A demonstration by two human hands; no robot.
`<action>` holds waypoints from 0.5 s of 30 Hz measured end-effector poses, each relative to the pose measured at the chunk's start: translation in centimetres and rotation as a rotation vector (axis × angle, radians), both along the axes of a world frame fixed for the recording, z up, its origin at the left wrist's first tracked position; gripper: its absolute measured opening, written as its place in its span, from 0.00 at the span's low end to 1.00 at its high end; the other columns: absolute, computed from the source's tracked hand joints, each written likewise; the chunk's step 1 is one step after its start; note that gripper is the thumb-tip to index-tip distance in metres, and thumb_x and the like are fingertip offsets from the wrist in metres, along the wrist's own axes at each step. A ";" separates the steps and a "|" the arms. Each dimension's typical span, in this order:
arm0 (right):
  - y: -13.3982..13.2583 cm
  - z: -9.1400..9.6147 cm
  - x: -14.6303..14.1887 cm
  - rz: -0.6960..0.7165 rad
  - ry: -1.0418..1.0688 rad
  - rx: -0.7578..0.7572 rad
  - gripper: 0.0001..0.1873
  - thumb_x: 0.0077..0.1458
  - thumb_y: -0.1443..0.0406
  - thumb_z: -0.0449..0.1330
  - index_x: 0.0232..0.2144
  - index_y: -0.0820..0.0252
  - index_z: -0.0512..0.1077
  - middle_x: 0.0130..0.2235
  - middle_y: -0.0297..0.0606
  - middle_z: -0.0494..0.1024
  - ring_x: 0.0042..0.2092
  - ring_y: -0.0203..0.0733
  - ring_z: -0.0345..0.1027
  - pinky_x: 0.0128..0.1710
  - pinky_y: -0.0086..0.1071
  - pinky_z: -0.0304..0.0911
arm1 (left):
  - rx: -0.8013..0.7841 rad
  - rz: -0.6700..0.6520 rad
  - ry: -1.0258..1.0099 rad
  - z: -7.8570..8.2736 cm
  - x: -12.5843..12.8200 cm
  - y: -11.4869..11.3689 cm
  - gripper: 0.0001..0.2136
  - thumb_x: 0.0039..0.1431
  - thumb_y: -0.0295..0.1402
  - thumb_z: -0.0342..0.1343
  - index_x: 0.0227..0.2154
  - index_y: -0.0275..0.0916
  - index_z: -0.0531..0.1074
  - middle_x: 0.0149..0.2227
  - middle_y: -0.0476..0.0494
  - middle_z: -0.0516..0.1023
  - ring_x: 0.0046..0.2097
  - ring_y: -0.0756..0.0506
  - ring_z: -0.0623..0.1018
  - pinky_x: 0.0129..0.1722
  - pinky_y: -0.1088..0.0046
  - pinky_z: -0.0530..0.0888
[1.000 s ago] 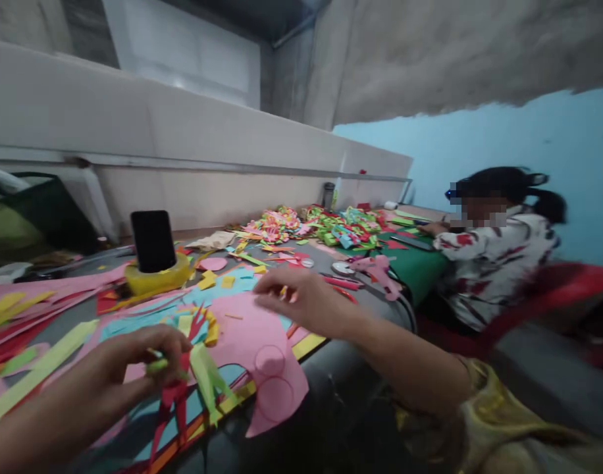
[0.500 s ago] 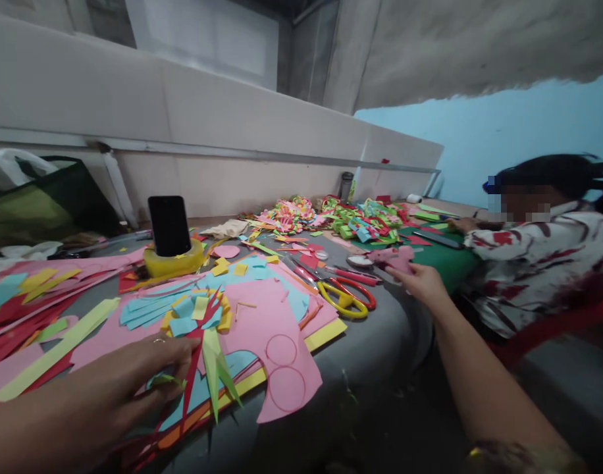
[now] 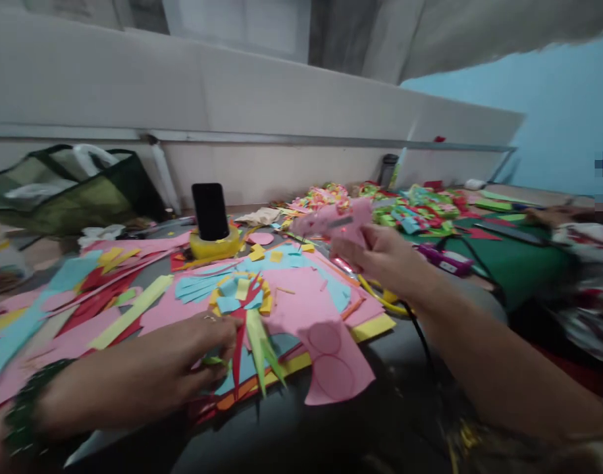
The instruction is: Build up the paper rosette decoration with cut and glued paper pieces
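Dark grey and strewn with cut coloured paper (image 3: pixel 133 311), the counter (image 3: pixel 400 342) meets a pale wall (image 3: pixel 291 102) along its back edge. Near the front edge, the left hand (image 3: pixel 168 365) has its fingers bent, thumb and forefinger pinching a small green paper scrap (image 3: pixel 213 361). Just beyond lies a round paper rosette (image 3: pixel 242 289) with a yellow rim, light-blue squares, and red and pale-green pointed tails reaching toward the front edge; whether the fingers touch it I cannot tell. Over the counter's middle, the right hand (image 3: pixel 390 260) has its fingers wrapped round a pink plastic glue gun (image 3: pixel 343 220), blurred. Right of the rosette, a pink paper sheet (image 3: pixel 338 352) marked with two circles overhangs the front edge.
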State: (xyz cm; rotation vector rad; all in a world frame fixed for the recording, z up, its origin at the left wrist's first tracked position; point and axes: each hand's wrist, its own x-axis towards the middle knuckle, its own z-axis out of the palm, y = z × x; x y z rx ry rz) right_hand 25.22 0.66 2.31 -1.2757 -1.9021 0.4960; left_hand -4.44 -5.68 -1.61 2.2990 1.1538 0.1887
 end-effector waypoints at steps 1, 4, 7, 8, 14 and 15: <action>-0.3 -0.5 -1.1 0.068 -0.056 -0.026 0.23 0.51 0.47 0.57 0.27 0.62 0.70 0.20 0.29 0.61 0.21 0.31 0.51 0.19 0.27 0.47 | -0.018 -0.012 0.042 0.4 0.1 0.0 0.05 0.59 0.32 0.48 0.33 0.44 0.69 0.33 0.51 0.73 0.33 0.48 0.70 0.32 0.77 0.65; -0.8 -1.9 -3.2 0.191 -0.217 -0.090 0.22 0.53 0.46 0.55 0.24 0.60 0.66 0.20 0.28 0.57 0.22 0.31 0.49 0.19 0.27 0.46 | -0.037 -0.017 0.076 1.2 0.4 0.2 0.05 0.59 0.29 0.45 0.32 0.43 0.65 0.35 0.52 0.72 0.34 0.49 0.69 0.32 0.76 0.64; -0.8 -2.7 -4.4 0.172 -0.350 -0.115 0.23 0.54 0.46 0.54 0.22 0.58 0.61 0.20 0.27 0.56 0.22 0.32 0.48 0.20 0.28 0.46 | -0.034 -0.028 0.079 1.3 0.7 0.2 0.05 0.59 0.28 0.45 0.33 0.43 0.64 0.36 0.53 0.71 0.34 0.49 0.68 0.34 0.75 0.64; -0.8 -2.8 -4.7 0.159 -0.386 -0.122 0.23 0.54 0.46 0.54 0.21 0.58 0.59 0.20 0.27 0.57 0.22 0.32 0.48 0.20 0.28 0.46 | -0.025 -0.033 0.078 1.2 0.8 0.2 0.05 0.59 0.28 0.44 0.33 0.43 0.64 0.36 0.53 0.71 0.35 0.49 0.68 0.35 0.75 0.64; -0.3 -3.4 -5.7 0.182 -0.439 -0.143 0.21 0.57 0.49 0.53 0.23 0.58 0.60 0.20 0.28 0.60 0.23 0.32 0.50 0.22 0.29 0.45 | 0.050 -0.040 0.103 0.7 1.3 0.5 0.06 0.61 0.31 0.42 0.31 0.41 0.63 0.36 0.49 0.71 0.37 0.47 0.68 0.38 0.72 0.65; -0.2 -3.5 -5.8 0.182 -0.439 -0.144 0.21 0.57 0.49 0.52 0.24 0.58 0.61 0.21 0.28 0.61 0.23 0.33 0.51 0.23 0.29 0.46 | 0.055 -0.037 0.100 0.8 1.4 0.6 0.07 0.61 0.31 0.42 0.32 0.41 0.64 0.37 0.48 0.71 0.39 0.47 0.68 0.40 0.71 0.65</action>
